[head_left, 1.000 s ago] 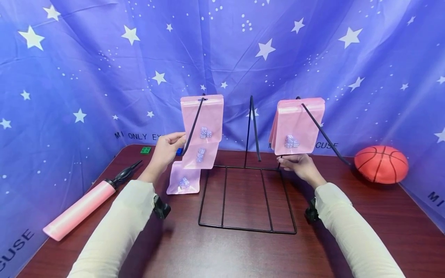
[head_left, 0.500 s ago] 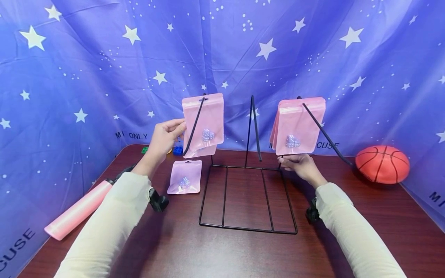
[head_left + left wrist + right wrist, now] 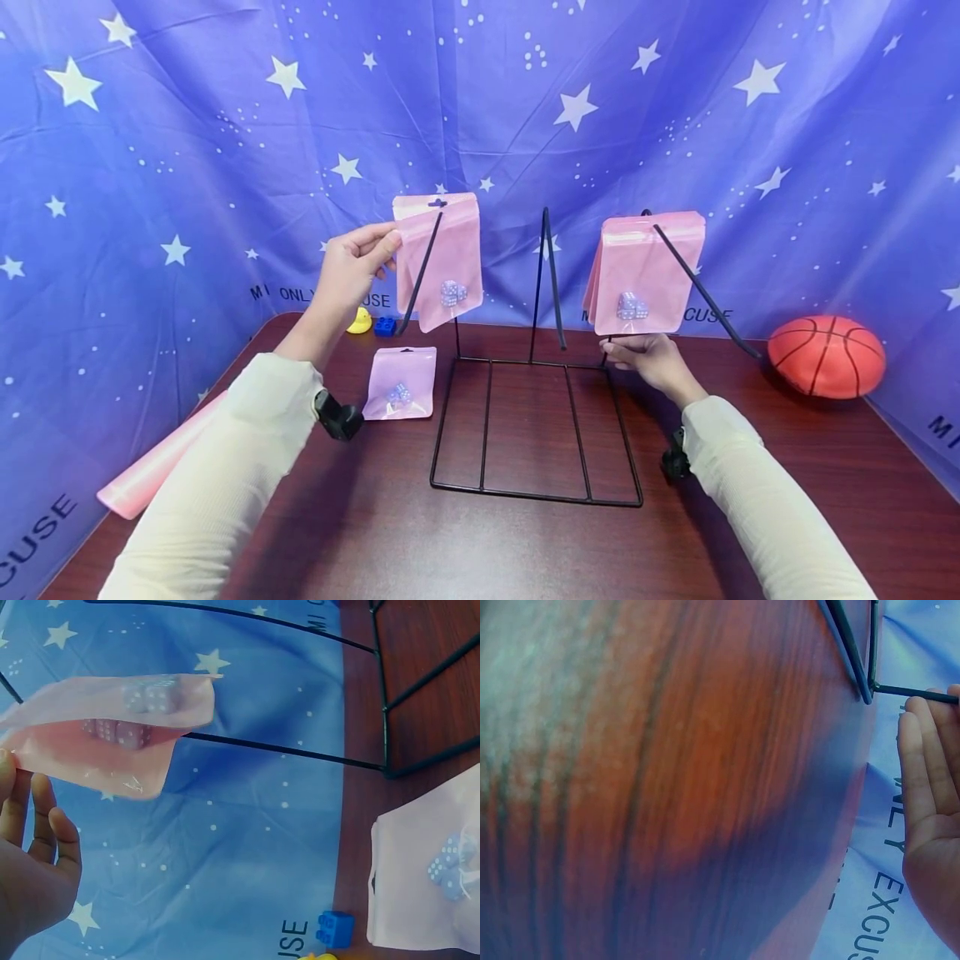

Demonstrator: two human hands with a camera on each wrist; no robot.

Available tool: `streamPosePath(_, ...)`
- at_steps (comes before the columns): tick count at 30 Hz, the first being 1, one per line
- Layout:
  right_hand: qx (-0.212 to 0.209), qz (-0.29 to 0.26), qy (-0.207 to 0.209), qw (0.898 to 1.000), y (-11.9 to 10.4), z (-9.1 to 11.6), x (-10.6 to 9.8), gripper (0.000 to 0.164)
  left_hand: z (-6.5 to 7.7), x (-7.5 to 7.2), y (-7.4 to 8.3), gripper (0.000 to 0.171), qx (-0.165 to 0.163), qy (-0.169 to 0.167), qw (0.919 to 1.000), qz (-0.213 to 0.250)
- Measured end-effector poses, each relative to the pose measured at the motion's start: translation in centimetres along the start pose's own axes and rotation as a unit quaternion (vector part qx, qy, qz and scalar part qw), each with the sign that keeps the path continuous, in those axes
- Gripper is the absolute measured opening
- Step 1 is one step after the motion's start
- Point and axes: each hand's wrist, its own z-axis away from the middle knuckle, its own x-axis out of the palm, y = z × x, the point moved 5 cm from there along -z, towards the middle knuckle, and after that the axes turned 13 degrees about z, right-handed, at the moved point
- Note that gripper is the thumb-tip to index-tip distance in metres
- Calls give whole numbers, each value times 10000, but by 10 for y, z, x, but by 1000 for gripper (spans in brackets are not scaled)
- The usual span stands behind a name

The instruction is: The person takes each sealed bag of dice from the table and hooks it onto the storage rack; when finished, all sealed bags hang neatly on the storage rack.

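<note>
With thumb and fingers my left hand (image 3: 351, 271) pinches the upper left edge of a pink zip bag of dice (image 3: 450, 258) at the rack's left hook. Another pink bag (image 3: 97, 769) is close against it in the left wrist view. My right hand (image 3: 651, 362) holds the right upright of the black wire rack (image 3: 483, 425) low down; its fingers (image 3: 915, 742) reach the rod in the right wrist view. Above that hand several pink bags (image 3: 651, 262) hang on the right hook. A single bag of dice (image 3: 401, 383) lies flat on the table, left of the rack.
The middle hook (image 3: 552, 283) of the rack sticks forward. A red ball (image 3: 827, 357) is at the right edge of the table, a pink pump (image 3: 161, 458) at the left. A yellow duck (image 3: 360, 321) and blue block (image 3: 385, 326) sit at the back.
My left hand has risen, lifting the lower pink bag up over the left hook's bag, its top near the hook. The right hand and rack have stayed put.
</note>
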Motion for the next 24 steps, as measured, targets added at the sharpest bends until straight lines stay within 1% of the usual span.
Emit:
streamPosePath(3,-4,-12,2,10000,0,1,-1,33,0,0,1,33,53,-14,10000,46)
streamPosePath(7,30,39,3,10000,0,1,-1,33,1,-2,-2,32,25,-75,9999,83)
streamPosePath(12,82,118,-19,9999,3,0,-1,34,6,-5,-7,23,-11,-217,9998,-7)
streamPosePath(17,60,137,-24,9999,3,-1,-1,33,10,-5,-11,15,30,-237,9997,-52)
streamPosePath(20,31,126,-10,9999,2,0,0,33,11,-6,-11,18,39,-224,9997,-112)
streamPosePath(24,9,65,-23,10000,1,0,0,33,12,-9,-11,27,7,-179,9995,-249)
